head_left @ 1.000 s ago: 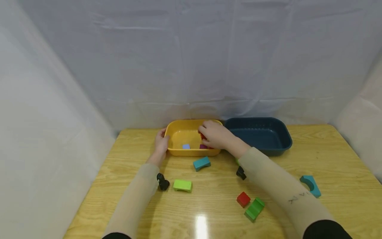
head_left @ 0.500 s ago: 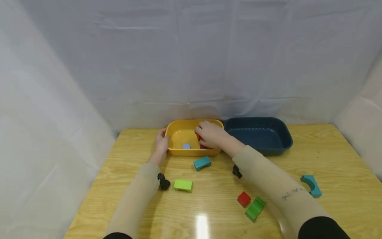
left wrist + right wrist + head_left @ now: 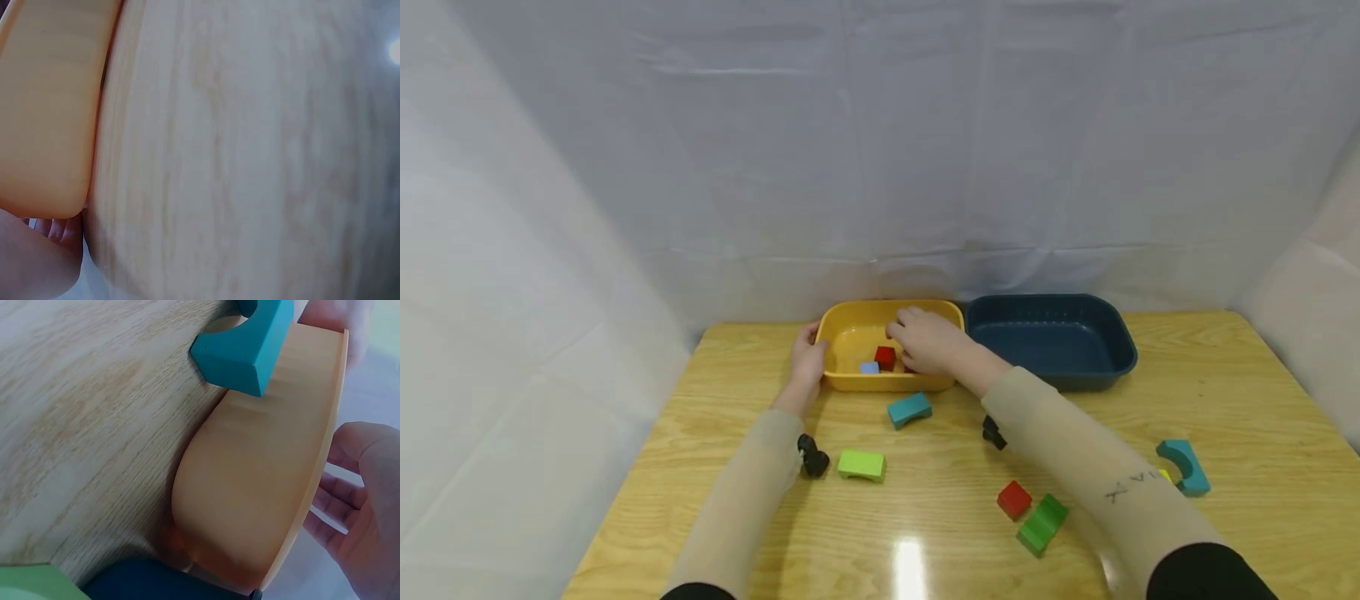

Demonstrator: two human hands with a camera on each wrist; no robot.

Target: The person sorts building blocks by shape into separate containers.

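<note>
A yellow bin (image 3: 880, 384) stands at the table's back middle, seen close in the wrist views (image 3: 50, 112) (image 3: 250, 500). Inside it lie a red block (image 3: 885, 357) and a small light blue block (image 3: 869, 367). My right hand (image 3: 925, 342) hovers over the bin's right half, just right of the red block, fingers relaxed and holding nothing; the right wrist view shows the hand (image 3: 362, 506) with loose fingers beyond the rim. My left hand (image 3: 807, 362) holds the bin's left end, thumb on the rim, its fingers (image 3: 44, 256) against the wall.
A dark blue bin (image 3: 1097, 379) touches the yellow one on the right. Loose on the wooden table lie a teal arch (image 3: 909, 409), a lime block (image 3: 861, 464), a red cube (image 3: 1014, 499), a green block (image 3: 1041, 524) and another teal arch (image 3: 1183, 467). White cloth walls surround the table.
The red block, earlier held in my right hand's fingers, now lies in the yellow bin. The right hand has shifted slightly left and let go. The left hand has stayed put.
</note>
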